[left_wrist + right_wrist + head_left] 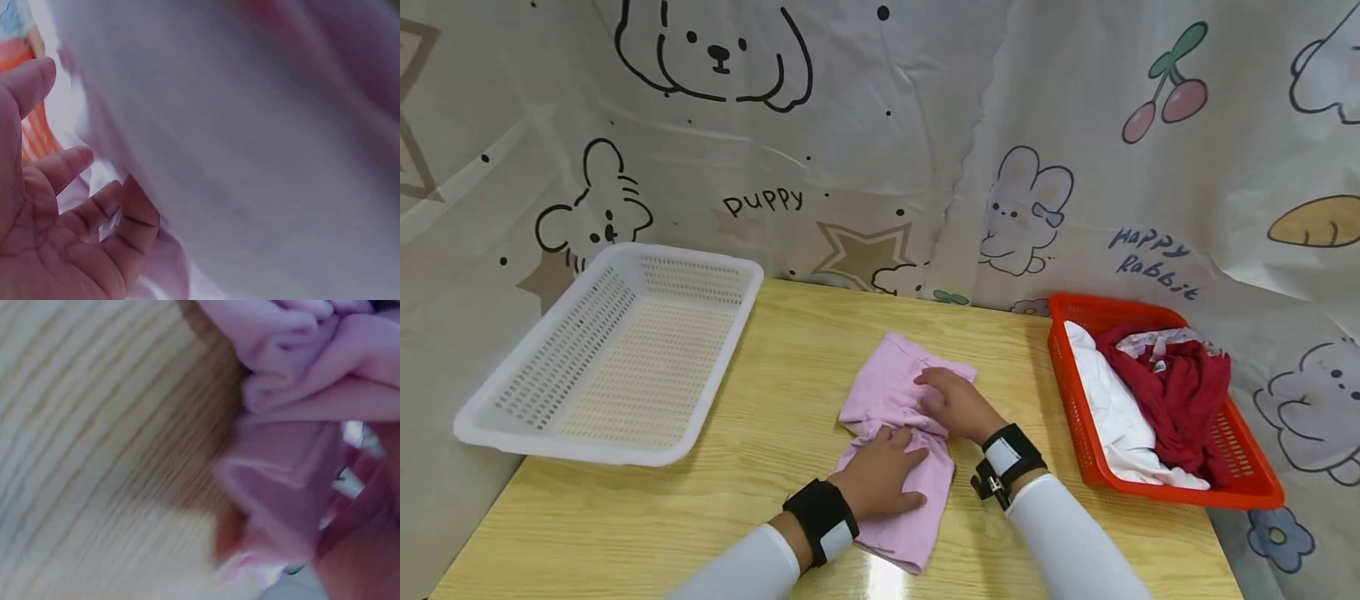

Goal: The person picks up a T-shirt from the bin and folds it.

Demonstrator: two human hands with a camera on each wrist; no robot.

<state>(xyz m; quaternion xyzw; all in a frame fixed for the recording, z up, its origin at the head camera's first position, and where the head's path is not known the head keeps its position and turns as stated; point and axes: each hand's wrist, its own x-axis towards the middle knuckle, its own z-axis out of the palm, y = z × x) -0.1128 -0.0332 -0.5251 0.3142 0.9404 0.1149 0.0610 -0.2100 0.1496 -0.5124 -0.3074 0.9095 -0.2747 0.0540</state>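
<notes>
A folded pink garment (880,385) lies lengthwise on the wooden table, bunched into creases across its middle. My left hand (880,479) rests on its near half with the fingers spread. Just beyond, my right hand (957,406) touches the far half near its right edge, fingers bent loosely over the cloth. The left wrist view shows relaxed fingers (62,169) beside blurred pale cloth (237,150). In the right wrist view, soft folds of the pink garment (287,462) hang over the table surface, with part of the hand visible at the right edge.
At the left stands a white perforated plastic basket (718,367) with nothing in it. A red basket (1078,417) on the right holds a white cloth (1108,408) and a dark red garment (1180,392). A printed curtain (850,125) hangs behind the wooden table (760,500).
</notes>
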